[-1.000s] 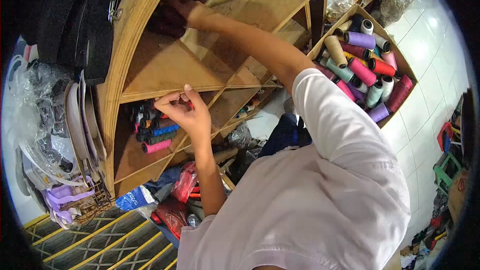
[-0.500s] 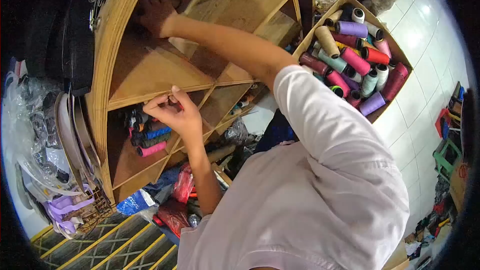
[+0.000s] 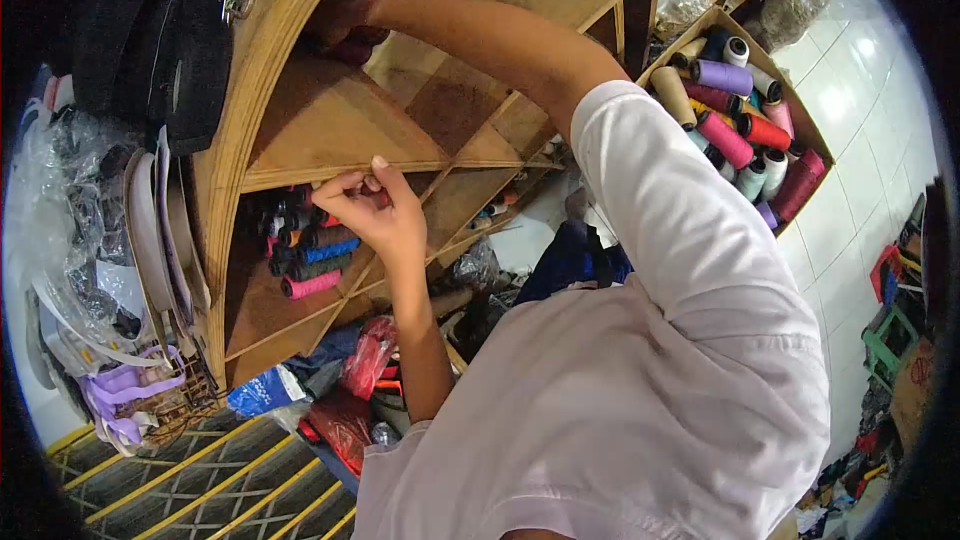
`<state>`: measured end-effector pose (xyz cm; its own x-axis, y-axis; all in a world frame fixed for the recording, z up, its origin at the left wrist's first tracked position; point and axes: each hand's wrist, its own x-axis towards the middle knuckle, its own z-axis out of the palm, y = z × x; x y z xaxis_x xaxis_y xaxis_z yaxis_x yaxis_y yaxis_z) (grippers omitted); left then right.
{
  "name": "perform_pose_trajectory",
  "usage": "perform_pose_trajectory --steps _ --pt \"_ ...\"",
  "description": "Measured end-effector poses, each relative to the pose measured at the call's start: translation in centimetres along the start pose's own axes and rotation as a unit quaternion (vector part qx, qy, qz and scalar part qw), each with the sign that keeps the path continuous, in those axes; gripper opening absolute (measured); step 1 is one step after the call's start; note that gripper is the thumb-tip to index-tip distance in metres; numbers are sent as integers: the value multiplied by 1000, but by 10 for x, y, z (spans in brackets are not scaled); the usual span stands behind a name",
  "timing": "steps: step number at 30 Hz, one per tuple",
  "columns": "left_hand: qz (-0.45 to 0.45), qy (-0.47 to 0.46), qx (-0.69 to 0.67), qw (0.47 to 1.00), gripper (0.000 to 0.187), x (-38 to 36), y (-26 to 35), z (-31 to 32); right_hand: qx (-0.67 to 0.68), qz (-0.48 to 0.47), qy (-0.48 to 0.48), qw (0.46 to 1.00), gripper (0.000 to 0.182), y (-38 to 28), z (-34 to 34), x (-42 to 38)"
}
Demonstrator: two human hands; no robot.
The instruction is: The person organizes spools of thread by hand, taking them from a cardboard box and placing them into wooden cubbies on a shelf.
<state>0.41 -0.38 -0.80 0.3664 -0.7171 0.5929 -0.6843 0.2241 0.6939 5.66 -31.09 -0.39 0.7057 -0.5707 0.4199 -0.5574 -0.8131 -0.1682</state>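
My left hand point(image 3: 380, 215) is at the front edge of a wooden shelf board point(image 3: 340, 130), with its fingers curled against the edge and the thumb pointing up. Below that board, several thread spools lie stacked in a compartment, among them a pink spool point(image 3: 312, 284) and a blue spool point(image 3: 332, 251). Deep in the upper compartment, my right hand point(image 3: 345, 15) is in shadow. Dark reddish spool-like shapes point(image 3: 358, 45) lie just under it. Its fingers are too dark to make out, and so is anything they hold.
A cardboard box point(image 3: 805, 135) full of coloured thread spools stands at the right on the tiled floor point(image 3: 850, 90). Plastic bags and ribbon rolls point(image 3: 165, 240) hang or lie at the left. Red and blue bags point(image 3: 345, 425) are piled below the shelf.
My right hand has gone further up and deeper into the upper compartment, and dark reddish shapes now show beneath it. My left hand stays at the shelf edge. The whole view has shifted slightly.
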Motion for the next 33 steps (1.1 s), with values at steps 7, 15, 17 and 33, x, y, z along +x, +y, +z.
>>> perform_pose_trajectory --steps 7,15,17,33 --pt "5 3 8 1000 29 0 0 1 1 -37 -87 996 57 13 2 21" --pt "-20 -6 11 1000 28 0 10 0 39 -14 -38 998 65 6 -27 -33" --pt "-38 0 5 999 28 -1 10 0 62 -2 -40 997 71 10 -25 -42" --pt "14 5 20 1000 26 -2 6 1 360 160 64 917 63 8 39 -137"
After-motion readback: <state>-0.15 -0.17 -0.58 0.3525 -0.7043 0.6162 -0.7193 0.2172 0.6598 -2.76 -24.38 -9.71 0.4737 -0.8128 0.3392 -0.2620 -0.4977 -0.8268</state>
